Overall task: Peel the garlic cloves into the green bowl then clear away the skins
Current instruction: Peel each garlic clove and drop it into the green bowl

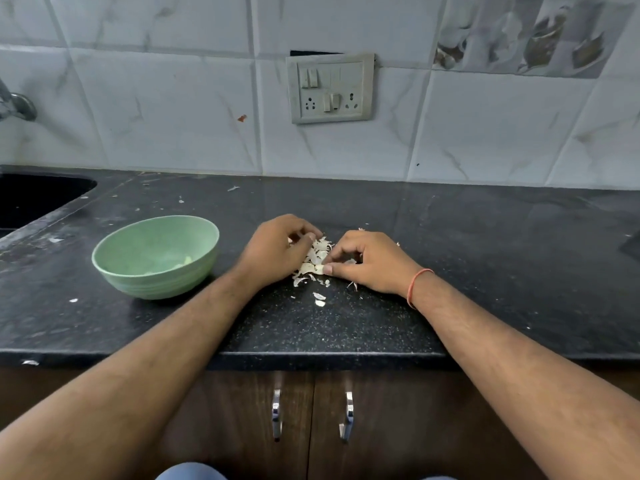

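The garlic skins (317, 259) lie in a small pale heap at the middle of the frame, on the dark bench (485, 271), with the heap's long axis running from lower left to upper right. A few loose flakes (319, 299) sit just below it, toward the bench's front edge. The left hand (277, 251) rests on the heap's left side, fingers curled onto the skins. The right hand (367, 261) pinches a piece between thumb and forefinger at the heap's lower right; skin or clove, I cannot tell. The green bowl (114, 258) stands well to the left, apart from the heap, with pale cloves (187, 260) dimly visible inside. Open bench spreads right of the hands. A sink (34, 199) is cut off at the upper left.
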